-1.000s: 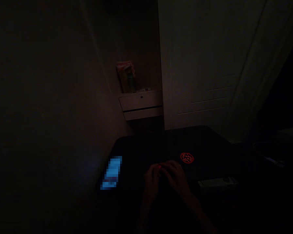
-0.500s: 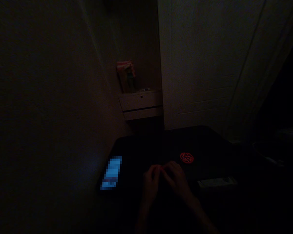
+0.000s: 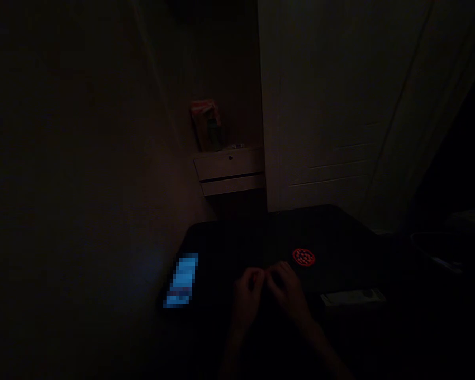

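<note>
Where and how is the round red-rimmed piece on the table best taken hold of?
Probably by opposite edges of its outer rim, from above: the round red-rimmed piece looks flat and low on the dark table. The right hand sits close at its near left.

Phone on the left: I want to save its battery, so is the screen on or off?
On: the phone glows blue in the dark and tints the wall beside it. Its display is too blurred to read.

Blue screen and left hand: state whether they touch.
Apart. The head view shows a wide dark stretch of tabletop between the blue screen and the left hand.
</note>
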`<action>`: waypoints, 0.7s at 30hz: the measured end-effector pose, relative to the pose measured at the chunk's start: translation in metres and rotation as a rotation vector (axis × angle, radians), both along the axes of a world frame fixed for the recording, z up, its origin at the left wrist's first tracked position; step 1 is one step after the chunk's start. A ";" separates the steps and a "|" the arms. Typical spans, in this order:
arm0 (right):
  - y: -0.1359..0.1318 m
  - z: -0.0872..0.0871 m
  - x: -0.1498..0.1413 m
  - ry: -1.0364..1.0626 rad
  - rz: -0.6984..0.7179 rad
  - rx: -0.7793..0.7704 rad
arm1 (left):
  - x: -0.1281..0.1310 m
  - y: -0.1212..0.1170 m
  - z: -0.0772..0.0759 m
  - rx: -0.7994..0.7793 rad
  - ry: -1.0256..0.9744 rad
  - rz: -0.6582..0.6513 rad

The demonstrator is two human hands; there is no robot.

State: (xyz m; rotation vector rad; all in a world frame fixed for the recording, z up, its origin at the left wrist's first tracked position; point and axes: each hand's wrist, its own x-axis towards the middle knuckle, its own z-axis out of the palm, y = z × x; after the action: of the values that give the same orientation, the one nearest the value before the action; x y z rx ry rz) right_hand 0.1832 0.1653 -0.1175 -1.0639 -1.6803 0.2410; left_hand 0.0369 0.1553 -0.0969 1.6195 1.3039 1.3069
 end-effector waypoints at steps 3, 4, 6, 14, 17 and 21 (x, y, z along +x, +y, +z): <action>0.000 0.000 -0.001 0.031 -0.001 -0.023 | 0.000 0.001 -0.002 -0.007 -0.022 0.001; -0.001 0.000 -0.001 0.039 0.001 -0.032 | 0.000 0.001 -0.003 -0.005 -0.026 -0.001; -0.001 -0.001 -0.001 0.045 0.011 -0.049 | -0.001 0.002 -0.004 0.005 -0.026 -0.002; -0.002 -0.001 -0.001 0.062 0.005 -0.066 | -0.001 0.000 -0.003 -0.020 -0.004 0.000; -0.001 0.000 -0.001 0.063 -0.005 -0.060 | -0.001 0.000 -0.004 -0.014 -0.002 -0.001; -0.001 0.000 -0.002 0.122 -0.041 -0.066 | -0.001 0.000 -0.003 -0.022 -0.020 0.000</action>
State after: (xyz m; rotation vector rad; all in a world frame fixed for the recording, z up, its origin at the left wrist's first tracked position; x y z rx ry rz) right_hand 0.1813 0.1642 -0.1174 -1.1095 -1.5487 0.3304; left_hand 0.0354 0.1555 -0.1001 1.5879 1.3024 1.3012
